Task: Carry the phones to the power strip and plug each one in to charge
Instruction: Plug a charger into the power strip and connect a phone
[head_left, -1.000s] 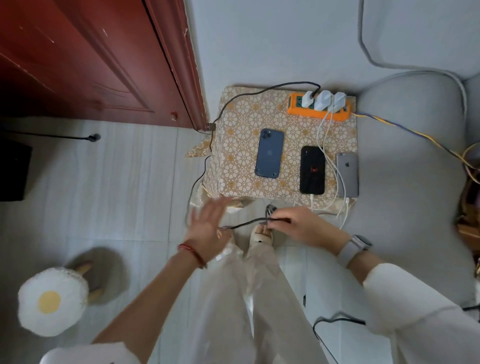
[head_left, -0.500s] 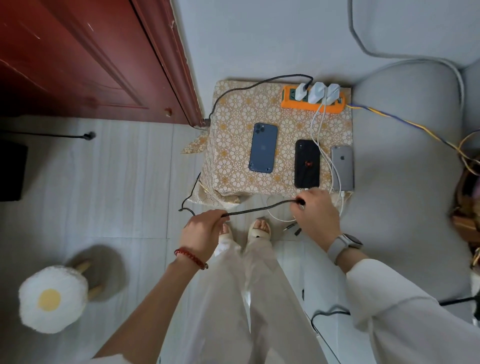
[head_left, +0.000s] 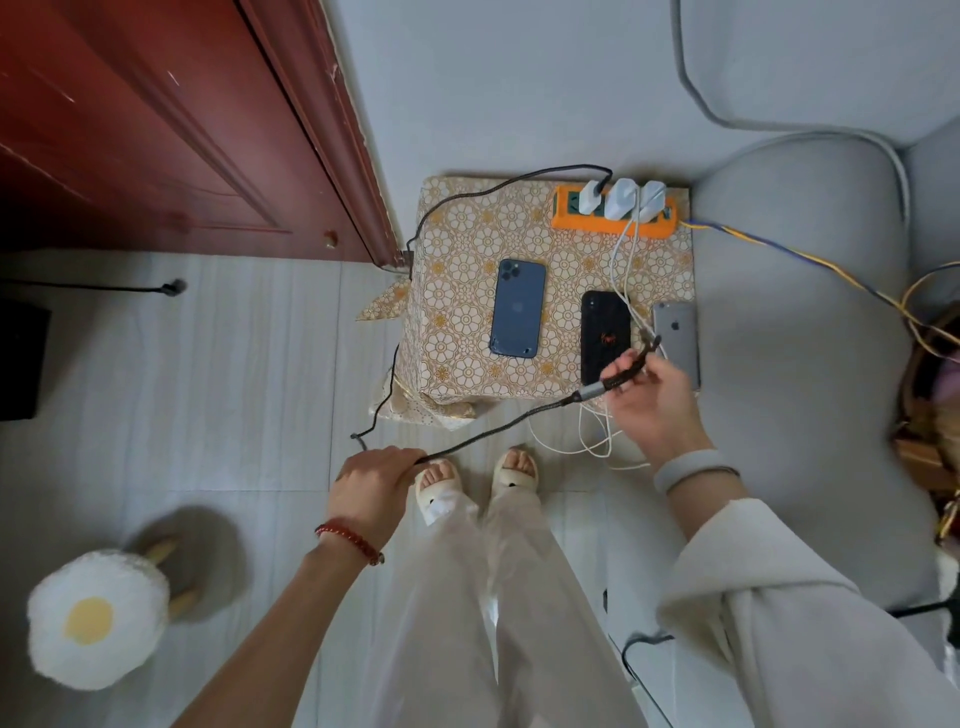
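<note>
Three phones lie face down on a small table with a patterned cloth (head_left: 467, 234): a blue phone (head_left: 518, 317), a black phone (head_left: 602, 327) and a grey phone (head_left: 675, 332). An orange power strip (head_left: 566, 218) at the table's back holds three white chargers (head_left: 621, 200). A black braided cable (head_left: 488, 434) runs from the leftmost charger, off the table's left side. My left hand (head_left: 376, 488) grips it near the floor. My right hand (head_left: 649, 400) holds its plug end above the black phone's near edge. White cables (head_left: 621, 260) lead to the black and grey phones.
A red-brown door (head_left: 156, 130) stands at the left. A grey sofa (head_left: 805, 338) borders the table on the right, with yellow-blue wires (head_left: 779, 254) across it. A fried-egg stool (head_left: 93, 618) sits at lower left. My sandalled feet (head_left: 478, 478) stand before the table.
My left hand closed on the black cable and drew back toward me. My right hand lifted the plug end up and right, over the table's near edge.
</note>
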